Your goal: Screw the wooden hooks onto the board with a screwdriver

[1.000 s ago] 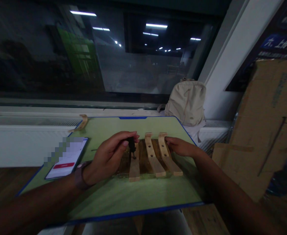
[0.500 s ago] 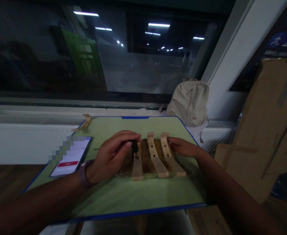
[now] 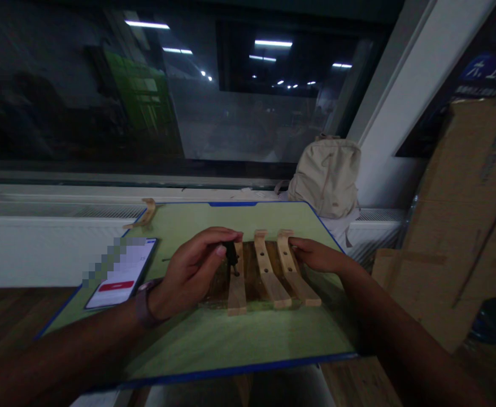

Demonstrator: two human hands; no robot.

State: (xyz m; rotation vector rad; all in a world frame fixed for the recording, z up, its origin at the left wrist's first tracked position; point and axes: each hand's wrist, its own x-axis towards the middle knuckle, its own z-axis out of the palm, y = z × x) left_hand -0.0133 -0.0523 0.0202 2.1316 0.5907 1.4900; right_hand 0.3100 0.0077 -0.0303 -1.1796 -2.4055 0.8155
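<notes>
My left hand (image 3: 192, 265) is closed around a short black tool (image 3: 230, 255) that looks like a screwdriver. Its thin tip meets a hole in the leftmost curved wooden strip (image 3: 236, 294). That strip and two others, a middle strip (image 3: 269, 277) and a right strip (image 3: 292, 271), lie side by side across a dark brown board (image 3: 254, 271). Each of the two shows two dark holes and an upturned far end. My right hand (image 3: 316, 254) has its fingers pressed together at the right strip's far end; its fingertips are partly hidden.
The board rests on a green tabletop (image 3: 214, 345) with a blue edge. A phone (image 3: 123, 277) lies at the left, and another curved wooden piece (image 3: 146, 215) is at the far left corner. Behind stand a beige backpack (image 3: 326, 175) and a radiator (image 3: 53, 237); cardboard (image 3: 455, 226) leans at right.
The black tool has tilted slightly, its top leaning a little further left. Both hands keep nearly the same places, and the wooden strips stay put.
</notes>
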